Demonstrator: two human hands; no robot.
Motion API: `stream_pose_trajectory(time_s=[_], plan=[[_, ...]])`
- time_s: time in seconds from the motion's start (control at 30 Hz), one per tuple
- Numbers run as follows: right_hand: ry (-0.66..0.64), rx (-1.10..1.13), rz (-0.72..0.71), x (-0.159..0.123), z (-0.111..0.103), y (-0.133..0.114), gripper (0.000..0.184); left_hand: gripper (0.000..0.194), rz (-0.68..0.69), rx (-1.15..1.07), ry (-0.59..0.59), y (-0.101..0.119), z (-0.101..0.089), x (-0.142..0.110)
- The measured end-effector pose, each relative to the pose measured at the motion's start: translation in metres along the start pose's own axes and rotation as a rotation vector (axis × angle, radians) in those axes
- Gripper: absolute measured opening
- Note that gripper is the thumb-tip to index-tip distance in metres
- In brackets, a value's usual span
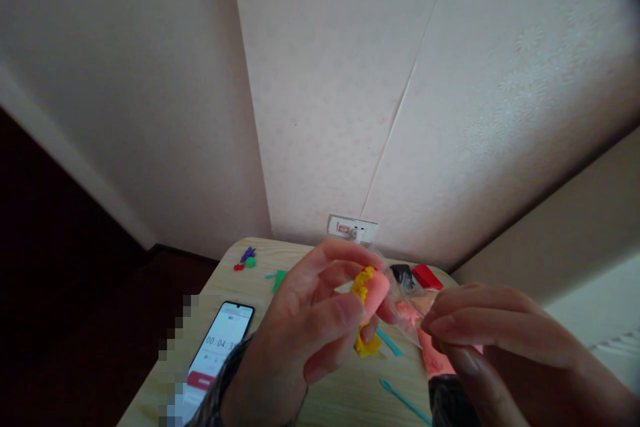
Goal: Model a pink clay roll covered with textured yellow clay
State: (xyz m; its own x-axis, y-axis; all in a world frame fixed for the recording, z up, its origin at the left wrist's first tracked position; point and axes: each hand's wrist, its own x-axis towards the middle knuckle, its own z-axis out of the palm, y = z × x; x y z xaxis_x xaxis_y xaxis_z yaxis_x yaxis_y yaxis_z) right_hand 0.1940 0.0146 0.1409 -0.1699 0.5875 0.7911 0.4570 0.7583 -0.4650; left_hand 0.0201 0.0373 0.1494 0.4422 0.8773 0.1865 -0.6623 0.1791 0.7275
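A pink modelling clay piece [377, 293] with a bumpy yellow clay strip [361, 283] along its left side sits in my left hand [305, 327], gripped between thumb and fingers. Yellow clay [369, 345] also shows just under those fingers; whether it joins the strip I cannot tell. To the right, my right hand [505, 333] is raised apart from the pink piece, its thumb and fingertips pinched together. Anything between them is hidden or too small to name. Behind the hands lies a clear plastic bag [411, 310] with pink clay inside.
On the wooden table [320, 400] lie teal modelling tools [405, 401], a phone [220, 340] with a running timer, and small purple clay balls [247, 254] beside green and red bits. A black pack [401, 273] and red pack [427, 276] lie near the wall socket [353, 228].
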Motion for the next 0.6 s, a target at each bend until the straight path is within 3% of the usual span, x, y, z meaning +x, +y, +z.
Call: stream_pose_trajectory(time_s=[0.13, 0.27, 0.37, 0.6], plan=[[0.160, 0.166, 0.073, -0.003, 0.001, 0.003, 0.012, 0.014, -0.008, -0.001, -0.003, -0.002, 0.001, 0.001], [0.370, 0.356, 0.326, -0.005, -0.001, 0.005, 0.006, 0.013, -0.036, 0.027, 0.007, -0.001, 0.003, 0.001], [0.387, 0.487, 0.463, -0.001, -0.002, 0.005, 0.009, 0.011, -0.033, 0.044, -0.003, 0.000, 0.003, 0.001], [0.376, 0.551, 0.522, 0.005, 0.003, 0.006, 0.011, 0.011, -0.028, 0.034, -0.010, -0.002, 0.001, 0.003]])
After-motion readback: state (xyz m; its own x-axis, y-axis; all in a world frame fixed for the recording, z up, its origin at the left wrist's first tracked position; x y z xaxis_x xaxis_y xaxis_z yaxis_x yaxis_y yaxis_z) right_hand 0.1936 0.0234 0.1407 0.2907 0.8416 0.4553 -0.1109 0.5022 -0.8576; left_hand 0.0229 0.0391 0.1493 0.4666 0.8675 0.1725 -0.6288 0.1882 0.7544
